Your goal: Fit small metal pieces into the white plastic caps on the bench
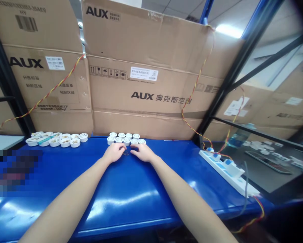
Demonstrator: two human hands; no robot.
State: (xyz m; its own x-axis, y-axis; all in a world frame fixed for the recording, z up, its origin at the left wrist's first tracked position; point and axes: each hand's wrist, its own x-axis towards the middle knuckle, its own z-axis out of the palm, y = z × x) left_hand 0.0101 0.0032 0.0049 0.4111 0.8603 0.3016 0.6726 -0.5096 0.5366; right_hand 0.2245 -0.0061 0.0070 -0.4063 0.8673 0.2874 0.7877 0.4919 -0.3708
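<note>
Both hands rest low over the blue table (131,189), just in front of a group of small white lidded cups (127,140). Between them lies a small scatter of tiny dark pieces (126,153). My left hand (114,152) has its fingers bent toward these pieces; whether its fingertips pinch anything is too small to tell. My right hand (142,152) curves in from the other side, its thumb and fingers apart, with nothing seen between them.
Open white cups with small contents (64,142) and a teal item (45,139) stand at the back left. A white power strip (224,172) with plugs and twisted wires lies on the right. Cardboard (146,81) walls the back edge. A thin stick (169,140) lies near it.
</note>
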